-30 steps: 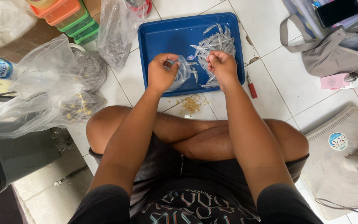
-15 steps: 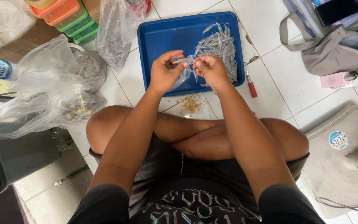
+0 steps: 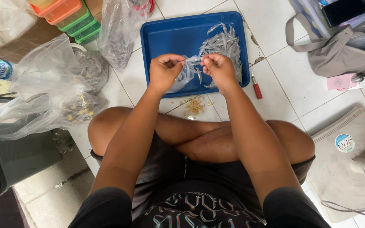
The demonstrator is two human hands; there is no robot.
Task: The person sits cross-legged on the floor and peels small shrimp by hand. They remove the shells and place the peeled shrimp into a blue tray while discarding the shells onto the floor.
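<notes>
I sit cross-legged on a white tiled floor. A blue plastic tray (image 3: 172, 38) lies in front of me with a heap of small silvery dried fish (image 3: 224, 44) on its right side. My left hand (image 3: 164, 71) and my right hand (image 3: 218, 67) meet over the tray's near edge. Both pinch one small silvery fish (image 3: 193, 62) stretched between their fingertips. A few more fish lie under my left hand.
A little pile of yellowish scraps (image 3: 195, 104) lies on the tile near my knees. A red-handled small knife (image 3: 256, 86) rests right of the tray. Clear plastic bags (image 3: 55, 93) sit left, stacked coloured containers (image 3: 70, 14) at the back left, a grey bag (image 3: 343, 50) right.
My right hand has moved left from the fish heap to meet my left hand. Both hands now grip one fish between them.
</notes>
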